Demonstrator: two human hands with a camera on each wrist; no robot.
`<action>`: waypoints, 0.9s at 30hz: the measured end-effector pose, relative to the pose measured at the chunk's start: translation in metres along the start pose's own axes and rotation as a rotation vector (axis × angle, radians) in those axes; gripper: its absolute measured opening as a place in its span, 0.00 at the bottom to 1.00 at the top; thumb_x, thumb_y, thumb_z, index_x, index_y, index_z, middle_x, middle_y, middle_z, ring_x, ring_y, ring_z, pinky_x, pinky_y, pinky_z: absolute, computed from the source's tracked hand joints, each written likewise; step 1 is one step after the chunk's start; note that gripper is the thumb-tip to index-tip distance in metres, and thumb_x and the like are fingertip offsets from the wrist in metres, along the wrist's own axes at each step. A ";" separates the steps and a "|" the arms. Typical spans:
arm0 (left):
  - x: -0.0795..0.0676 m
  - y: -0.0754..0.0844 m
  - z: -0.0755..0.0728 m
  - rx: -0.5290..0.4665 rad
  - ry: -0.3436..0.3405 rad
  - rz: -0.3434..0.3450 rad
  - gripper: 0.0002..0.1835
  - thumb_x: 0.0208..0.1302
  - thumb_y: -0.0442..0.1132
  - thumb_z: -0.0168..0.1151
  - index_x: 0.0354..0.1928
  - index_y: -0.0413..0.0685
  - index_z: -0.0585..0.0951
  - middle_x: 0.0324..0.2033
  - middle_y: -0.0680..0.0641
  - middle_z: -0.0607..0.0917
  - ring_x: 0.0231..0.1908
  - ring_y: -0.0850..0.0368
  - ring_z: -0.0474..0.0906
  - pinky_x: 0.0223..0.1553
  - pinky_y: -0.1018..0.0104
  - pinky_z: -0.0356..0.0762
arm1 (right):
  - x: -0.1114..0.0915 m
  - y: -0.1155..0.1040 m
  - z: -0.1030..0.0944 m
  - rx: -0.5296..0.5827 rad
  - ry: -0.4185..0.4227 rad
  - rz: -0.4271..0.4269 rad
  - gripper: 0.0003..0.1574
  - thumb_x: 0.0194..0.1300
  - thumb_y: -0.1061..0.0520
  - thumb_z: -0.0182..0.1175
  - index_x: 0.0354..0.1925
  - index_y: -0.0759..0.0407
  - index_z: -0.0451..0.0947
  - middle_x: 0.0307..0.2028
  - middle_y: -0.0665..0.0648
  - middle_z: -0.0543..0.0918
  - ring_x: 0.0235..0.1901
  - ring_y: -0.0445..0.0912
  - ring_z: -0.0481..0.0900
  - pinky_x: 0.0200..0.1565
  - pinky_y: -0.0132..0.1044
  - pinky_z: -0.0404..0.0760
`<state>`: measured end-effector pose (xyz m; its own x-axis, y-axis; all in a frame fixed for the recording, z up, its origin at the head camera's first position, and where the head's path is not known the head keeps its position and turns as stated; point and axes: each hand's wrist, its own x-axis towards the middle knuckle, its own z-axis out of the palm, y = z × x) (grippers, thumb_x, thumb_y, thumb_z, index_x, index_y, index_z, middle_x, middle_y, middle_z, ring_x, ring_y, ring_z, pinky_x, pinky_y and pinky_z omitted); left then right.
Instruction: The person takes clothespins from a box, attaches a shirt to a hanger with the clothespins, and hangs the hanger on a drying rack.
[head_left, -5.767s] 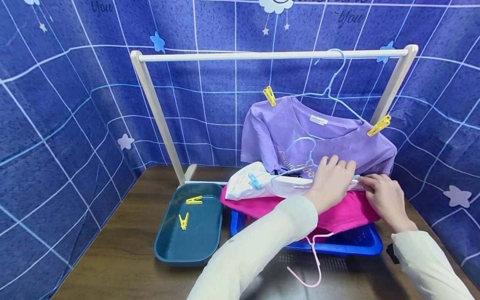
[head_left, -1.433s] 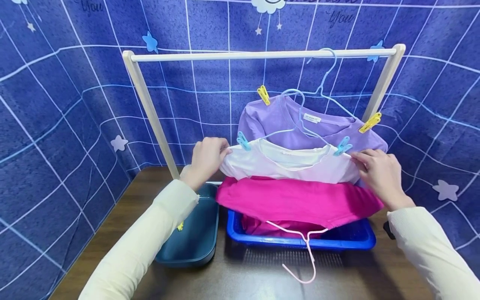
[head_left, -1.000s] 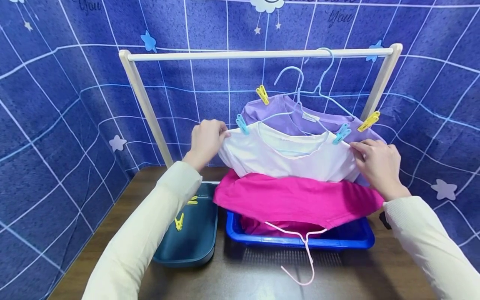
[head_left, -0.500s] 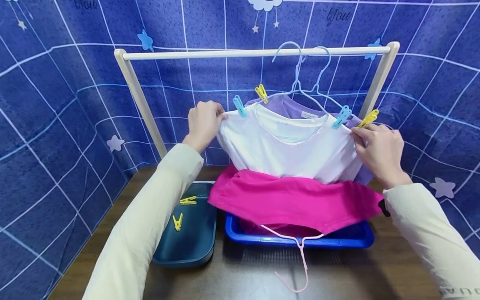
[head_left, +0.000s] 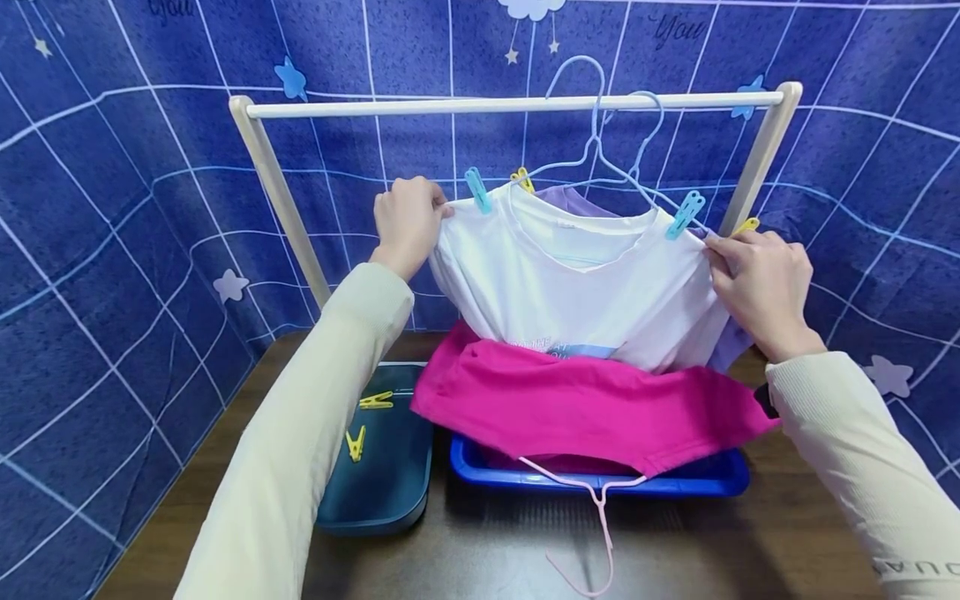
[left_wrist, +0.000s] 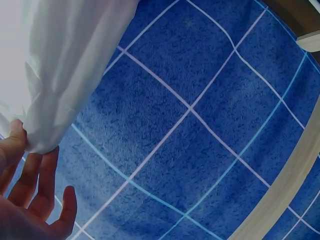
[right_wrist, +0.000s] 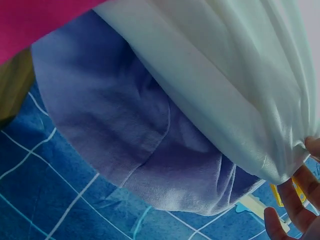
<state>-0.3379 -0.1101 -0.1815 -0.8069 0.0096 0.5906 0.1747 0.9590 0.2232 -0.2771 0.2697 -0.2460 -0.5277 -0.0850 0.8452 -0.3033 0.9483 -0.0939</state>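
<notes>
A white T-shirt [head_left: 570, 275] is stretched out on a light blue hanger [head_left: 596, 125], with a blue clothespin [head_left: 477, 190] at one shoulder and another blue clothespin [head_left: 685, 215] at the other. My left hand [head_left: 408, 221] pinches the shirt's left shoulder; in the left wrist view, thumb and fingers meet on the white cloth. The opposite shoulder is pinched by my right hand [head_left: 765, 283]. The hanger's hook stands above the rack's rod [head_left: 420, 107]. A purple T-shirt [right_wrist: 130, 115] hangs behind, mostly hidden, from its own blue hanger [head_left: 651, 142].
A pink garment [head_left: 577, 400] lies over a blue basket [head_left: 600, 483], with a pink hanger [head_left: 600, 525] sticking out toward the front. To the left is a dark green tray [head_left: 378, 500] holding yellow clothespins [head_left: 356, 443]. The rack's wooden posts [head_left: 288, 217] flank the shirts.
Both hands have lifted the white shirt up from over the pink garment, and its hanger hook has risen past the rod. Printed lettering on the shirt now shows.
</notes>
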 end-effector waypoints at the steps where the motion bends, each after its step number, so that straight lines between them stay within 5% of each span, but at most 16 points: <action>1: 0.001 0.000 0.000 0.002 -0.004 -0.007 0.13 0.60 0.48 0.58 0.40 0.51 0.85 0.41 0.48 0.86 0.41 0.45 0.80 0.44 0.53 0.70 | 0.000 0.000 0.000 0.002 -0.003 0.002 0.13 0.55 0.59 0.55 0.38 0.56 0.84 0.29 0.64 0.82 0.30 0.61 0.74 0.30 0.55 0.62; 11: 0.005 0.000 0.004 0.031 -0.056 -0.061 0.13 0.60 0.50 0.57 0.41 0.53 0.84 0.43 0.48 0.85 0.42 0.46 0.79 0.45 0.54 0.65 | 0.001 -0.001 0.002 -0.004 -0.022 0.005 0.13 0.56 0.58 0.55 0.37 0.55 0.84 0.29 0.64 0.82 0.30 0.62 0.74 0.30 0.55 0.63; 21: -0.003 -0.010 0.024 0.018 -0.078 -0.061 0.12 0.62 0.49 0.56 0.39 0.51 0.83 0.41 0.46 0.85 0.42 0.44 0.79 0.46 0.52 0.64 | -0.011 -0.003 0.008 0.002 -0.022 -0.044 0.13 0.53 0.61 0.56 0.37 0.55 0.84 0.30 0.63 0.82 0.31 0.61 0.75 0.30 0.55 0.63; 27: -0.006 -0.014 0.034 0.002 -0.160 -0.035 0.14 0.64 0.42 0.53 0.49 0.49 0.79 0.49 0.44 0.81 0.51 0.43 0.75 0.51 0.49 0.63 | -0.017 -0.004 0.010 0.014 -0.016 -0.076 0.12 0.53 0.62 0.57 0.36 0.57 0.84 0.29 0.63 0.83 0.28 0.60 0.75 0.29 0.53 0.64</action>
<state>-0.3548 -0.1137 -0.2140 -0.8922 0.0213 0.4511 0.1441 0.9601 0.2396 -0.2750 0.2647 -0.2656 -0.5156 -0.1615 0.8415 -0.3541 0.9344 -0.0377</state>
